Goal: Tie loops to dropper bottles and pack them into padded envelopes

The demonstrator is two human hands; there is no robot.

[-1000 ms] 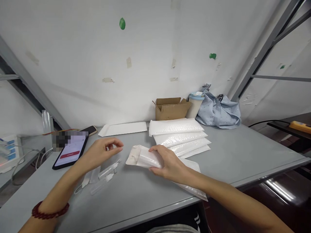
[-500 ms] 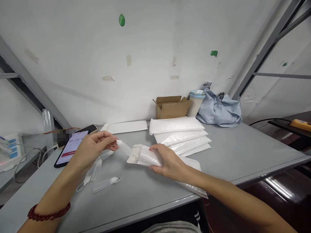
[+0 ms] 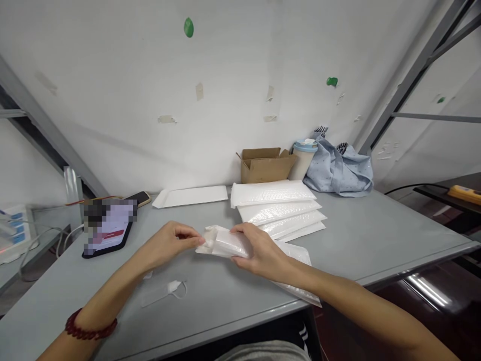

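Note:
My right hand (image 3: 263, 253) is wrapped around a white bubble mailer (image 3: 229, 243), keeping its open mouth turned to the left. At that mouth, the fingertips of my left hand (image 3: 176, 245) are pinched on the capped end of a clear plastic tube, most of which is hidden inside the mailer. Below my left hand lies a similar clear tube with a white cap and loop (image 3: 161, 293). My left forearm covers other tubes; only a small bit shows past the wrist. Beneath my right forearm rests another bubble mailer (image 3: 300, 253).
A fanned stack of bubble mailers (image 3: 276, 195) lies behind my right hand, and a single white mailer (image 3: 195, 195) to its left. A cardboard box (image 3: 266, 168), lidded cup (image 3: 302, 160) and blue cloth bag (image 3: 340, 170) stand by the wall. A phone (image 3: 112, 228) lies left.
My left hand has moved right and brought the tube into the mailer's mouth, so the tube's clear body is out of sight. My right hand and the mailer have stayed in place.

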